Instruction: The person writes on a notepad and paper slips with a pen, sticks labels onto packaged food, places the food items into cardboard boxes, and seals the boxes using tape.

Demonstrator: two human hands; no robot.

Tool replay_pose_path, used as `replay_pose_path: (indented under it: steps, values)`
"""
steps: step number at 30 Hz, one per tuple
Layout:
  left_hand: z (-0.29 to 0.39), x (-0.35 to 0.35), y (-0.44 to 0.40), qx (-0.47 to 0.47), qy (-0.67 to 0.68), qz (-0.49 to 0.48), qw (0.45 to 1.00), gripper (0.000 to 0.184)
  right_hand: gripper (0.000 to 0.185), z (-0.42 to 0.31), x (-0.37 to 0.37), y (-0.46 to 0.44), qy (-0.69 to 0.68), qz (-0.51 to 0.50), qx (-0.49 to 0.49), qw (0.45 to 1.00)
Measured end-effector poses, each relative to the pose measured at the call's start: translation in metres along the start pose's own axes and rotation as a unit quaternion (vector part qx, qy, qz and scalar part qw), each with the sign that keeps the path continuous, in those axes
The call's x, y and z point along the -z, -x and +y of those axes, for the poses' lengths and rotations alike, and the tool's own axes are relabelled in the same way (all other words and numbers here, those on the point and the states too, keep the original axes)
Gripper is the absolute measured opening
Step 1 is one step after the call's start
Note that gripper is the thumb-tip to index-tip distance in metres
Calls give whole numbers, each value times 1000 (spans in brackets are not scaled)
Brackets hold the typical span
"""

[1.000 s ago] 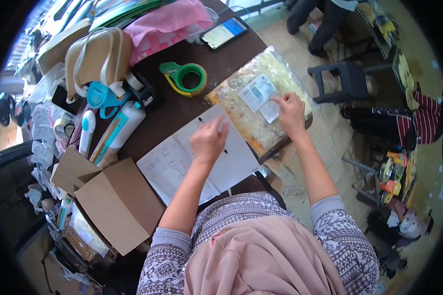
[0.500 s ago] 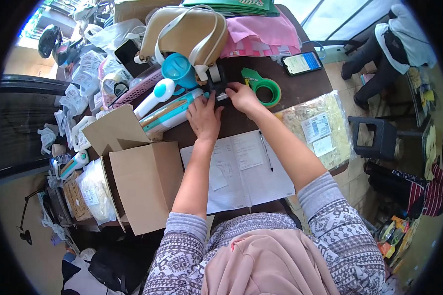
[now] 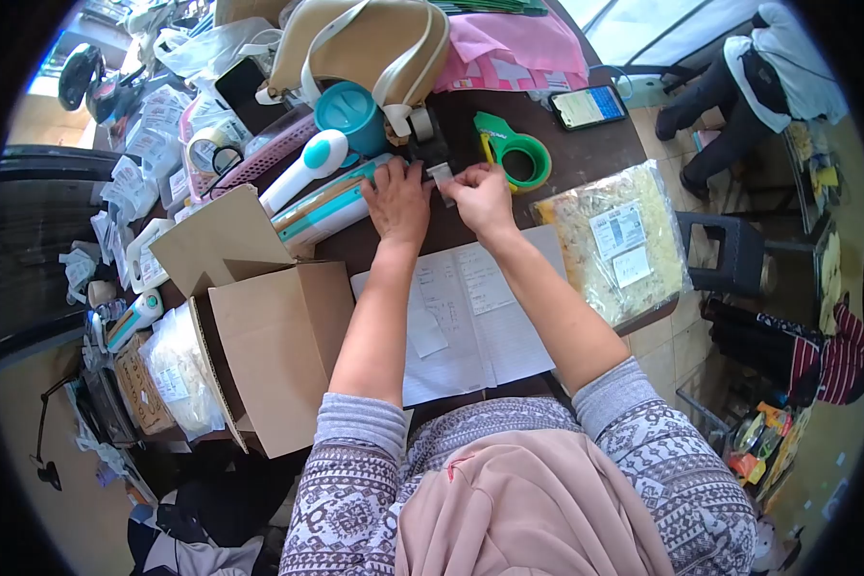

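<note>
A small black tape dispenser with a roll in it stands beyond my hands. My right hand pinches a short strip of clear tape at the dispenser's near end. My left hand lies just left of it, fingers spread and pointing forward, at the end of a long white and teal package. Whether its fingertips press on the dispenser, I cannot tell. Below both forearms lies an open notebook with handwriting and loose slips. A green tape dispenser rests right of my right hand.
An open cardboard box stands at the left. A plastic-wrapped parcel lies at the right edge. Behind are a blue cup, a beige handbag, a phone and a pink basket. Another person stands at far right.
My right hand has turned and now shows a strip of tape between its fingers. My left hand has shifted slightly. The camera view has moved a little; the pen on the notebook is no longer visible.
</note>
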State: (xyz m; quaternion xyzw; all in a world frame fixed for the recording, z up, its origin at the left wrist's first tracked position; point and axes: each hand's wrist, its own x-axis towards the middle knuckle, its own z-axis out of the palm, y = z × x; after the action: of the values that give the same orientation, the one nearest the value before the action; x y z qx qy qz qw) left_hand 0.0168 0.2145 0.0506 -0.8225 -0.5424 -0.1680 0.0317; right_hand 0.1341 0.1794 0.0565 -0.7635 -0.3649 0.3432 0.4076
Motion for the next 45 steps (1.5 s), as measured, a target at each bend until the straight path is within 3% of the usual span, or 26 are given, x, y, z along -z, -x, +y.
replay_pose_path:
  steps: [6, 8, 9, 10, 11, 12, 13, 15, 17, 19, 20, 21, 23, 24, 26, 30, 32, 33, 35, 36, 37, 39, 41, 43, 45]
  values:
    - [-1, 0, 1, 5, -7, -16, 1000, 36, 23, 31, -1, 17, -2, -38, -85, 996]
    - [6, 7, 10, 49, -5, 72, 996, 28, 21, 33, -1, 16, -7, -66, -119, 991]
    - [12, 10, 14, 41, 5, 68, 997, 28, 21, 29, 3, 17, -15, -90, -144, 985]
    - [17, 13, 19, 154, 131, 8, 979, 25, 20, 33, -1, 18, -7, -68, -122, 990]
    - [21, 13, 23, 264, 248, -59, 930, 26, 20, 27, 4, 19, -10, -88, -146, 985]
    - [22, 7, 24, 273, 322, -96, 901, 34, 19, 31, 1, 19, -19, -91, -152, 984]
    - [17, -9, 23, 311, 455, -160, 819, 36, 19, 34, -2, 18, -27, -95, -155, 983]
    - [19, -16, 16, 344, 570, -161, 728, 32, 18, 32, -3, 19, -26, -98, -153, 983]
    - [11, -29, 10, 343, 586, -172, 714, 23, 16, 26, 2, 18, -16, -101, -184, 978]
    - [10, -24, 7, 330, 589, -170, 718, 22, 21, 13, 7, 14, 98, -129, -187, 969]
    - [8, -27, 7, 329, 589, -173, 718, 22, 32, 5, 5, 8, 188, -145, -159, 958]
    - [5, -30, 6, 319, 584, -168, 727, 22, 32, -3, 4, 5, 186, -143, -160, 959]
    - [5, -32, 5, 304, 579, -166, 738, 22, 33, -17, 5, 1, 317, -95, -76, 940]
    - [7, -31, 5, 311, 561, -150, 752, 22, 38, -23, 9, -1, 331, -146, -76, 929]
    - [10, -31, 5, 316, 527, -126, 779, 22, 38, -28, 10, 2, 317, -140, -88, 934]
    - [8, -48, 11, 318, 536, -108, 774, 24, 35, -28, 15, 7, 295, -140, -107, 939]
    - [0, -65, 18, 317, 439, -126, 831, 26, 34, -25, 10, 3, 311, -156, -115, 930]
    - [1, -72, 25, 310, 440, -124, 834, 26, 34, -21, 9, 6, 307, -150, -113, 933]
    - [1, -80, 32, 261, 416, -61, 869, 28, 33, -19, 9, 9, 254, -142, -148, 945]
    - [17, -55, 30, 304, 497, -65, 810, 25, 27, -19, 13, 10, 238, -135, -141, 952]
    - [25, -32, 30, 303, 492, -73, 813, 25, 27, -16, 21, 16, 231, -137, -148, 952]
    - [44, 4, 25, 333, 618, -80, 707, 23, 21, -10, 54, 26, 182, -125, -86, 972]
    - [71, 30, 31, 301, 632, -87, 709, 21, 21, 12, 87, 40, 89, -95, 43, 991]
    - [108, 34, 42, 220, 708, -69, 667, 21, 17, 23, 133, 61, 29, -102, 33, 994]
    - [146, 38, 51, 184, 715, -109, 666, 20, 15, 36, 176, 86, -4, -74, -12, 997]
